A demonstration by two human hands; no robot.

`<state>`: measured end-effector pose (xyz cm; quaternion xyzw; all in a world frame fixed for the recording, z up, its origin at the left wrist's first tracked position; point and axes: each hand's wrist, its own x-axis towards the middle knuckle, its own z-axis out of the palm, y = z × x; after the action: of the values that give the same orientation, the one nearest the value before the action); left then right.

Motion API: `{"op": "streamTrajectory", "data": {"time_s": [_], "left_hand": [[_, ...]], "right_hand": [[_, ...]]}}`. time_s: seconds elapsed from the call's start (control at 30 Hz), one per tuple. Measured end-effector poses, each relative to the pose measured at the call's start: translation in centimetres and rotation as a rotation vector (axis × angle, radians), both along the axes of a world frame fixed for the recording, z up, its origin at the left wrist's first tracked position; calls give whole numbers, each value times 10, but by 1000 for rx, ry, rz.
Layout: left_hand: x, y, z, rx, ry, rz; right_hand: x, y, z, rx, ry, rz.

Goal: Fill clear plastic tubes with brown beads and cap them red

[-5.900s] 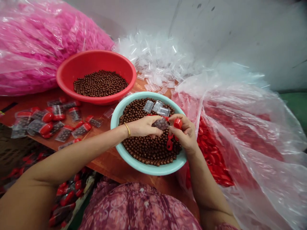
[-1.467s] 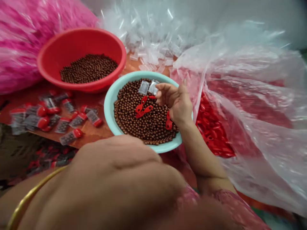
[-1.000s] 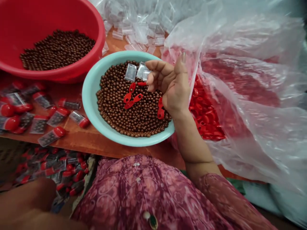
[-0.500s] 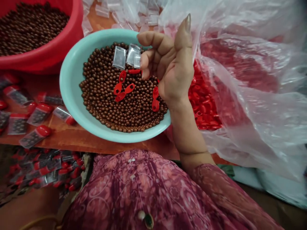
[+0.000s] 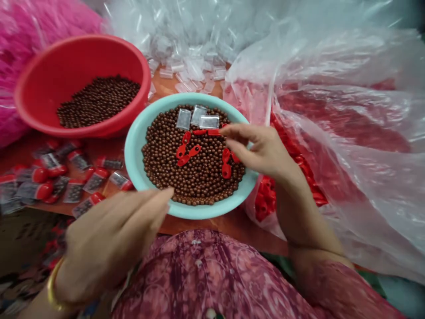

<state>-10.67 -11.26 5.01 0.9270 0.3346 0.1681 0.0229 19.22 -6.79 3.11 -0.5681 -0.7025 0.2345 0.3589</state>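
Note:
My right hand (image 5: 262, 148) reaches over the right side of a pale turquoise basin (image 5: 131, 159) holding small brown balls (image 5: 195, 181). Its thumb and forefinger are apart, with the forefinger tip at a red cap (image 5: 214, 132); a firm hold does not show. Other red flip caps, such as an opened one (image 5: 226, 164), lie on the balls. Above them rest several clear flat plastic boxes (image 5: 209, 121). My left hand (image 5: 116, 235), with a gold bangle at the wrist, is at the basin's near left rim. Motion blurs it, and its finger undersides are hidden.
A red basin (image 5: 142, 84) with more brown balls stands behind left. Filled boxes with red caps (image 5: 73, 190) lie on the table to the left. Loose clear boxes (image 5: 186, 75) are at the back. An open plastic bag (image 5: 358, 146) of red caps lies right.
My right hand has come down from above the basin to the red caps. My left hand has risen into view from the lower left. The view has shifted, showing more of the red basin.

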Motion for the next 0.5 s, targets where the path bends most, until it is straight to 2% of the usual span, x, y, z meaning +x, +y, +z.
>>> {"op": "streamTrajectory", "data": {"time_s": [0.1, 0.2, 0.3, 0.5], "left_hand": [[24, 38, 4, 63, 197, -62], [45, 66, 3, -27, 407, -77], [67, 89, 2, -63, 518, -23], [104, 131, 0, -21, 472, 257]], "right_hand": [[8, -16, -4, -25, -470, 132], [6, -24, -8, -82, -734, 274], [-2, -21, -10, -105, -838, 348], [-33, 10, -15, -27, -923, 309]]}}
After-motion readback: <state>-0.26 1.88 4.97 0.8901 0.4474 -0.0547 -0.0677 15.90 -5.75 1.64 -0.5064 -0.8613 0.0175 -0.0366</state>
